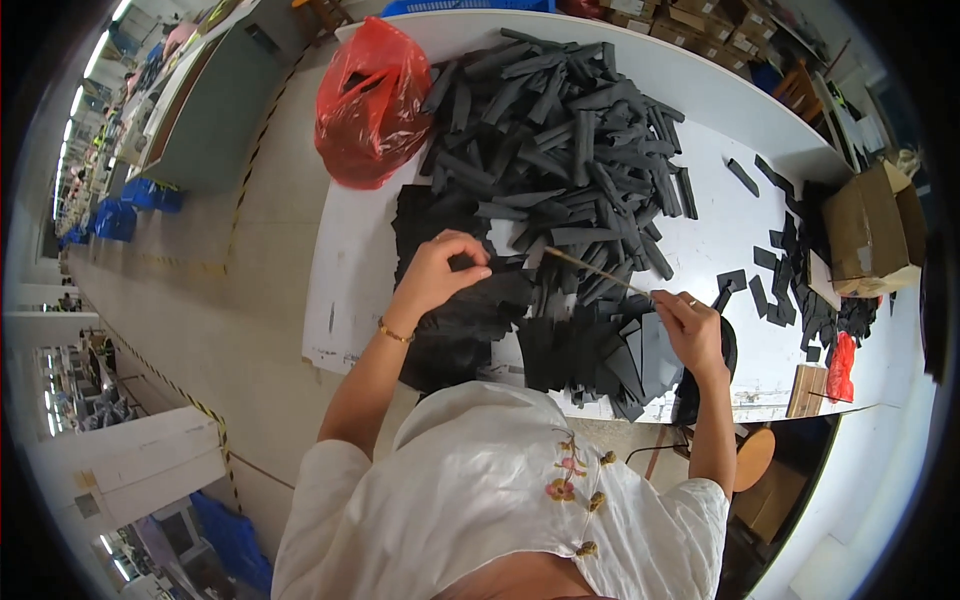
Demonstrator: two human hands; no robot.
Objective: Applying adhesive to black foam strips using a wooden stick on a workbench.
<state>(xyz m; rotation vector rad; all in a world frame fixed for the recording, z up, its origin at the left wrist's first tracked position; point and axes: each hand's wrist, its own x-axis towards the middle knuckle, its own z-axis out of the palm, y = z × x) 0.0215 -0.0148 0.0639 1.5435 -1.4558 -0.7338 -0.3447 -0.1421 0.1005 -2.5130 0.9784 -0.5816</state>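
My right hand (692, 328) grips one end of a thin tan stick (600, 272), which slants up and left over the dark pieces. To the left, my left hand (445, 272) is closed in a pinch above flat black sheets (430, 225); whether anything small is between its fingertips cannot be made out. Beyond both hands lies a large heap of rolled or folded dark grey fabric-like pieces (585, 150). Near the table's front edge, flat dark pieces (570, 355) overlap in a fanned stack, with a grey flat piece (660, 355) beside my right hand.
A red plastic bag (372, 105) stands at the white table's (345, 250) far left corner. On the right are scattered black pieces (785, 265), an open cardboard box (870, 235), a small red bag (841, 368) and a wooden block (806, 390). A round stool (754, 460) stands below.
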